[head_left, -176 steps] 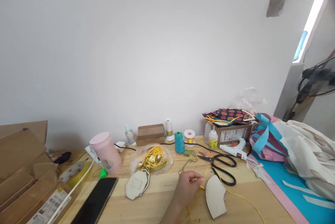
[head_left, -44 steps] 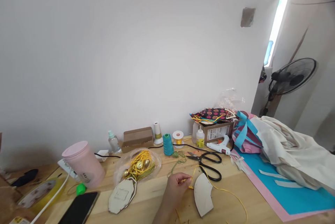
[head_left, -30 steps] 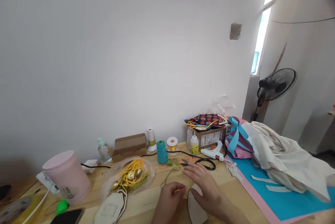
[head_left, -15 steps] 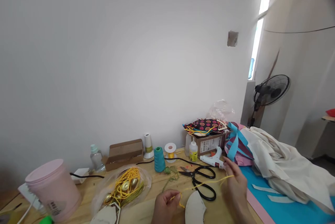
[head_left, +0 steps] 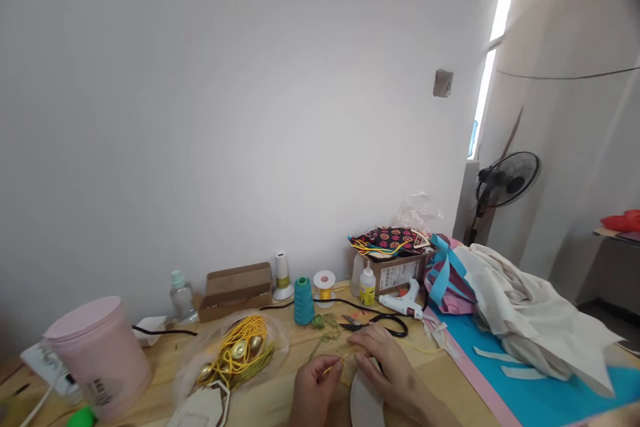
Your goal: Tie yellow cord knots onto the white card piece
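Observation:
My left hand (head_left: 318,384) is closed in a pinch on a thin yellow cord (head_left: 329,369) above the table front. Close beside it, my right hand (head_left: 383,364) reaches in from the right with bent fingers near the same cord; its fingertips partly hide what they hold. A loose strand of the cord trails right across the table behind this hand. Under my right hand lies a curved white piece (head_left: 366,404), partly covered. Black-handled scissors (head_left: 395,324) lie just behind, mostly hidden by my right hand.
Around stand a teal thread cone (head_left: 303,304), a glue bottle (head_left: 367,286), a white glue gun (head_left: 404,300) and a pink bucket (head_left: 100,360). A plastic bag of yellow cords (head_left: 240,347) lies left. White cloth (head_left: 530,307) and blue sheets (head_left: 465,340) are at right.
My right hand has moved left from beside the glue gun to my left hand, now covering much of the scissors. The stretched cord has gone slack. The view has shifted slightly.

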Motion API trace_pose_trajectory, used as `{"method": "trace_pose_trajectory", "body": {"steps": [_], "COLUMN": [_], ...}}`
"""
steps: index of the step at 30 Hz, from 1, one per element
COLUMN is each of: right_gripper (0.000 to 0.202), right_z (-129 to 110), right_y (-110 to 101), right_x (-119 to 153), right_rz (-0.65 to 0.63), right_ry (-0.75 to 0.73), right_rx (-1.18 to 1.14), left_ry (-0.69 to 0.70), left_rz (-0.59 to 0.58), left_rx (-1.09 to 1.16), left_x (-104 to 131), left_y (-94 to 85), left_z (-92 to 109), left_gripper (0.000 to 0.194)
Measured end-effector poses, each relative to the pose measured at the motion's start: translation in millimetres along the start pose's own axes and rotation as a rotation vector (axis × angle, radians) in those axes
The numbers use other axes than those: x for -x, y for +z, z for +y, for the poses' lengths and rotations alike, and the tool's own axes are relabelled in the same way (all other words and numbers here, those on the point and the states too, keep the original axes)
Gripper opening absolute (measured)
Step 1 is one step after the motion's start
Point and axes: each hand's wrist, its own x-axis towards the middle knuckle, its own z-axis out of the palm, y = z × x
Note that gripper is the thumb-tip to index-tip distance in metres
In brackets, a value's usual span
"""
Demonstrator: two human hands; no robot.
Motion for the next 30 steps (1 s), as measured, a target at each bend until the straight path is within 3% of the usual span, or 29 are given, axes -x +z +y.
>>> {"method": "trace_pose_trajectory", "body": {"steps": [5,10,19,22,25,30], "right_gripper": [0.020,0.022,0.024,0.035,0.041,0.030], "right_z": [8,22,24,24,20,8], "right_y": [15,22,24,23,20,16], "right_x": [-4,8,5,5,5,4], "right_rz": [-0.119,-0.061,0.033,0.054,-0.050,-0.188], "right_ry": [0.120,0.238,0.302,0.443,0.621,0.746], "right_rx": [-0.027,-0.060,0.016,-0.162,-0.536,-0.980], "left_ry": [-0.009,-0.034,-0.066,-0.063,-0.083,-0.090], "left_rz": [0.004,-0.051,-0.107,-0.082,-0.059,-0.010], "left_rx": [-0.058,-0.120,-0.117,-0.157,-0.153,-0.128], "left_x": [2,2,5,7,9,9], "left_y": [1.8,3.9,13.0,15.9,16.6,16.7], "left_z": [2,2,-2,-2,1,4], "left_gripper": [0.020,0.020,0.022,0.022,0.022,0.017]}}
